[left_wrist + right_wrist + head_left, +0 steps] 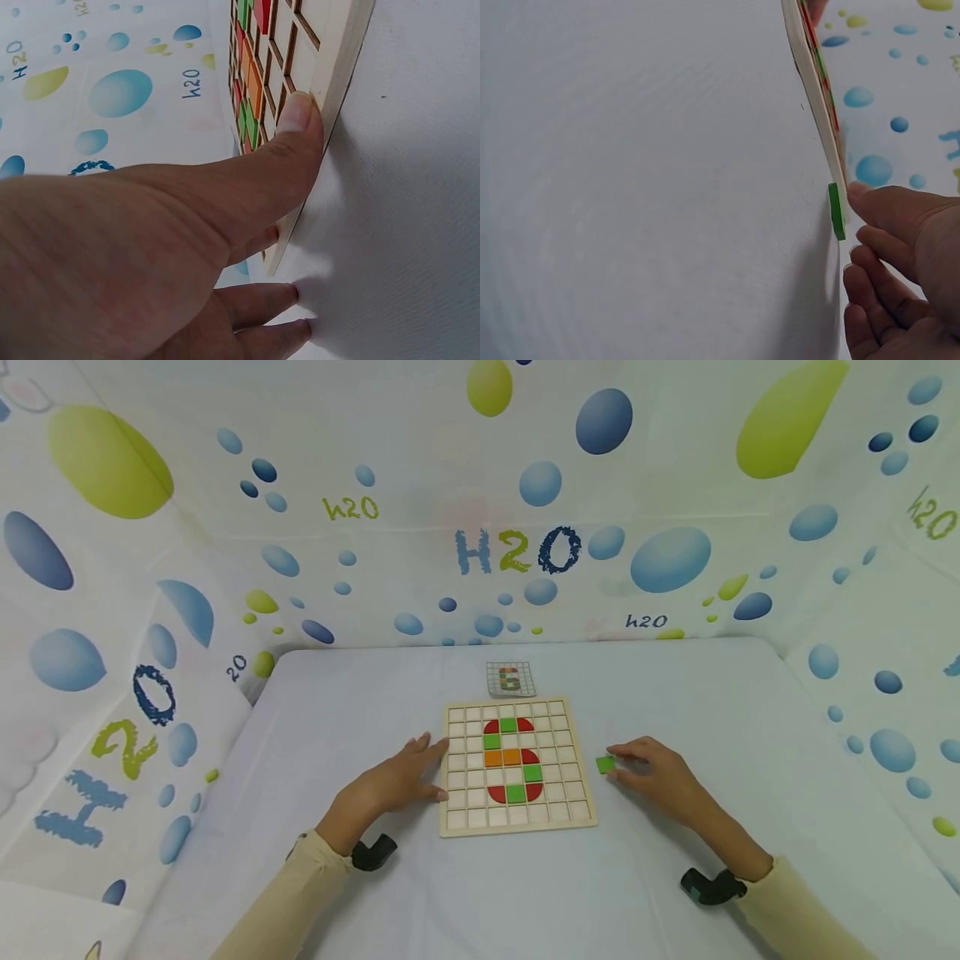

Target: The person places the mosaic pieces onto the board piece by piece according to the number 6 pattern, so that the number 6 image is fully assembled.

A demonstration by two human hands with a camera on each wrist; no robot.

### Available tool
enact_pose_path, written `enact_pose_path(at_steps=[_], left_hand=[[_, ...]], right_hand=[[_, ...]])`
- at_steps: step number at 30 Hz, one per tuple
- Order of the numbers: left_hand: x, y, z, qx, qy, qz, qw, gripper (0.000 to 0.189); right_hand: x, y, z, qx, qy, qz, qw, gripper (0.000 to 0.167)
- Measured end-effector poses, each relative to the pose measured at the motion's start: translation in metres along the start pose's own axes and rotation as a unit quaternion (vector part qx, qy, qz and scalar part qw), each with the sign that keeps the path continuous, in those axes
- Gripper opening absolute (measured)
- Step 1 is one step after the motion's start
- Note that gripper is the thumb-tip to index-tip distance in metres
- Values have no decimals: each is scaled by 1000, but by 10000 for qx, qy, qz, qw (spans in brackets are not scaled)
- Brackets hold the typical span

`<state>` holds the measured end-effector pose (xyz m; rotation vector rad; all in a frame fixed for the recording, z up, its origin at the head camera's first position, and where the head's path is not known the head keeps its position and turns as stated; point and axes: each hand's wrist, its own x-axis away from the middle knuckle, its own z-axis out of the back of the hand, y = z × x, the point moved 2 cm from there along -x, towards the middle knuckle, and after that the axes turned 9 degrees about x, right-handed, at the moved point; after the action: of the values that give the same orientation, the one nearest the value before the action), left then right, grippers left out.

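Note:
A wooden grid board (517,831) lies flat in the middle. Red rounded tiles (497,794), green square tiles (515,793) and orange square tiles (492,758) sit in its cells. My left hand (393,781) is at the board's left side, fingers spread, its thumb (296,112) touching the rim; its lower fingers reach the cloth. To the right of the board a loose green square tile (605,765) lies on the table. My right hand (658,777) is beside it, thumb and index fingertips apart at the tile's two sides; in the right wrist view a slight gap shows.
Behind the board lies a small card (510,679) with a gridded picture of a coloured figure. White cloth covers the table (360,693). Patterned sheets (420,468) with blue and green drops stand at the back and sides. Each wrist carries a black device (708,887).

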<state>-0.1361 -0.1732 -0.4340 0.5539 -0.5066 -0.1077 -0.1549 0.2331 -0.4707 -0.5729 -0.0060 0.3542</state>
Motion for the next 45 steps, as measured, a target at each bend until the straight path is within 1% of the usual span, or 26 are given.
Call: enact_pose_path(at_steps=[5, 8, 16, 20, 29, 36, 40, 45], left_hand=[[0, 1, -1, -37, -16, 26, 10000, 93], [1, 1, 0, -36, -13, 52, 10000, 93], [1, 3, 1, -52, 14, 36, 10000, 93], [2, 3, 1, -35, 8, 23, 10000, 93], [1, 1, 0, -22, 29, -13, 10000, 93], [0, 0, -1, -6, 34, -32, 10000, 93], [2, 0, 0, 0, 44, -73, 10000, 93], [1, 0, 0, -3, 30, -98, 9999, 93]], right_hand=[[-1, 2, -2, 8, -129, -20, 9999, 41], [-1, 3, -2, 31, -137, 31, 9999, 41], [-2, 0, -2, 174, 90, 319, 9993, 36], [-2, -1, -2, 217, 184, 396, 9988, 33], [-3, 3, -7, 230, 138, 317, 9991, 31], [-2, 0, -5, 120, 119, 291, 9994, 31], [-1, -3, -5, 148, 156, 367, 9991, 30], [-2, -1, -7, 250, 138, 387, 9988, 29]])
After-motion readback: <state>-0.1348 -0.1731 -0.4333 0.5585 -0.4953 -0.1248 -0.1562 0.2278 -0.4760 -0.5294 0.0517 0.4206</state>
